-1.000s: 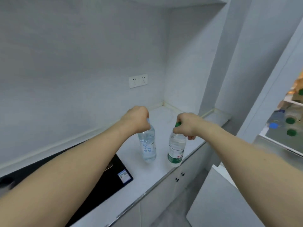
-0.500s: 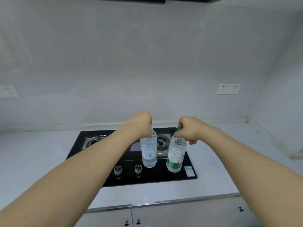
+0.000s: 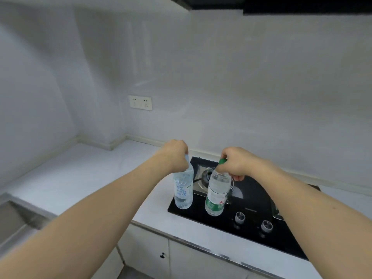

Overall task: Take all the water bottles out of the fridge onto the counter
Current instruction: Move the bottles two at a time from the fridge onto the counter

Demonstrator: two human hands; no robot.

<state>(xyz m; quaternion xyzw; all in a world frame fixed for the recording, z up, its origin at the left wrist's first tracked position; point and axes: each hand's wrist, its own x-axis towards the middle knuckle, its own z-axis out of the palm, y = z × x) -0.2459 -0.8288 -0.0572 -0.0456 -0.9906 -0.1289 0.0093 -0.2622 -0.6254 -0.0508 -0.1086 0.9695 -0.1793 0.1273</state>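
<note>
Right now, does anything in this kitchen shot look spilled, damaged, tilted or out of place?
Nothing stands out. The left hand holds a blue-labelled bottle by its top, and the right hand holds a green-capped bottle by its neck. Both hang roughly upright near the left edge of the stove. No spill shows on the counter.

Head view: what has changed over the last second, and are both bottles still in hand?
The view swung left from the fridge end, past the stove, toward the sink. The left hand still grips the blue-labelled bottle and the right hand the green-capped bottle by their necks, hanging upright. Neither was let go.
</note>
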